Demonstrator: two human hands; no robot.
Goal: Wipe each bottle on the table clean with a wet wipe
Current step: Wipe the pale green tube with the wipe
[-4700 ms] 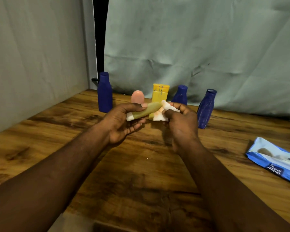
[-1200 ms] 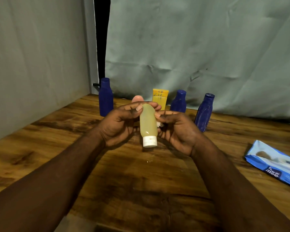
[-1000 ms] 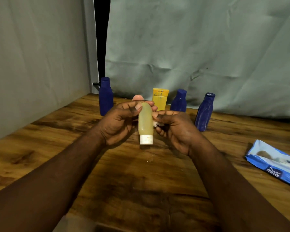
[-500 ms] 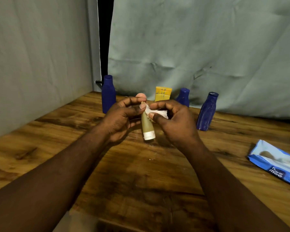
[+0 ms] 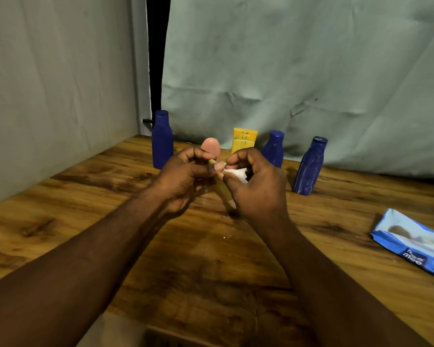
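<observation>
My left hand (image 5: 183, 176) pinches the yellow bottle (image 5: 222, 190) by its top, cap toward five o'clock, baring its side for my right hand (image 5: 256, 189), fingers bunched round the wet wipe (image 5: 237, 174)

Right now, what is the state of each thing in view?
left hand: grips the small yellow bottle.
right hand: pinches the wet wipe.
small yellow bottle: tilted, white cap downward.
wet wipe: crumpled.
left blue bottle, middle blue bottle, right blue bottle: standing, capped.
yellow tube: standing.
pink object: partly hidden.
wipes pack: lying flat.
</observation>
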